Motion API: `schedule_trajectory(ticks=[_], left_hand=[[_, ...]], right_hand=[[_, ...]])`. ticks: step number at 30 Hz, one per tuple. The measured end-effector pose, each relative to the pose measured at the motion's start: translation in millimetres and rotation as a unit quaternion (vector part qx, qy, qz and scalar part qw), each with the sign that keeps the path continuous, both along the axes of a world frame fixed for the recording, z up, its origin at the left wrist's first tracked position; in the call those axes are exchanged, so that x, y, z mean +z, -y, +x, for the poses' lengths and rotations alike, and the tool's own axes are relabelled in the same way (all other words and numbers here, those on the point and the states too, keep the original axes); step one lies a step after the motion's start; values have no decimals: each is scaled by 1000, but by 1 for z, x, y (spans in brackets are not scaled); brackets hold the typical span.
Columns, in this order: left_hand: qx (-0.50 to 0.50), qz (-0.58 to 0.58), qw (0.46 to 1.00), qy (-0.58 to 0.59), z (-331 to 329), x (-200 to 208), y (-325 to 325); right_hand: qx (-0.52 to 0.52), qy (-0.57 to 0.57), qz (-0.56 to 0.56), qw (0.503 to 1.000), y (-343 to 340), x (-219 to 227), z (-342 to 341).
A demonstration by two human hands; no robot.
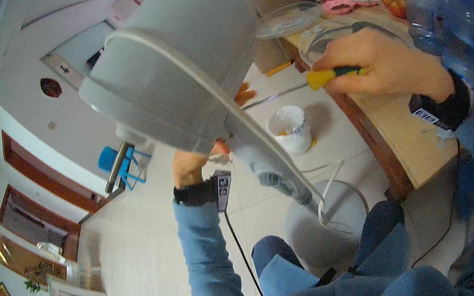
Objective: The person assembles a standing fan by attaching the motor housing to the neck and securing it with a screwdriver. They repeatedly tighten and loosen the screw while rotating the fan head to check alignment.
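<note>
A grey standing fan [173, 64] with no blades or guard on its motor housing rises before me, its head tilted and a pale cord running down it. A metal shaft [119, 166] sticks out of the housing at the left. My left hand [187, 167] is closed around the fan at the underside of its head. Most of that hand is hidden, with fingertips showing on the far side. My right hand [376, 62] grips a screwdriver [320, 78] by its yellow and black handle. The screwdriver's blade points left to the fan's neck, where the tip is hidden.
At the right stands a wooden table [431, 147] bearing a round wire fan guard [319, 40], a clear round fan part [289, 19], a pink dish [339, 6] and orange fruit [393, 4]. Large blue water bottles [423, 4] stand behind. A white bucket [290, 129] sits on the floor by the fan's round base [307, 230].
</note>
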State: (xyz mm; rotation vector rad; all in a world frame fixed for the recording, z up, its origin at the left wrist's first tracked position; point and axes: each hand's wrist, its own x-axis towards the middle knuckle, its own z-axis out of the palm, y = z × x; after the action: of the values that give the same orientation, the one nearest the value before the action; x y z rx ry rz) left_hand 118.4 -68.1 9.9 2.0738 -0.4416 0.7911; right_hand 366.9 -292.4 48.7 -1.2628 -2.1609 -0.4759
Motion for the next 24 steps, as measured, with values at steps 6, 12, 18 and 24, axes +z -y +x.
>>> schedule_trajectory(ticks=[6,12,18,24], left_hand=[[161,-44,986,3,-13,-2,23],[248,-23,967,48,-10,-5,38],[275,-50,959,39,-9,-2,54],[167,-71,983,31,-6,5,48]], right_hand=[[3,-18,-64,998,-4,2,1],[-24,-4,-71,997,2,14,-3],[-18,-39,-113,993,-4,11,3],[4,117,119,986,-10,-14,12]])
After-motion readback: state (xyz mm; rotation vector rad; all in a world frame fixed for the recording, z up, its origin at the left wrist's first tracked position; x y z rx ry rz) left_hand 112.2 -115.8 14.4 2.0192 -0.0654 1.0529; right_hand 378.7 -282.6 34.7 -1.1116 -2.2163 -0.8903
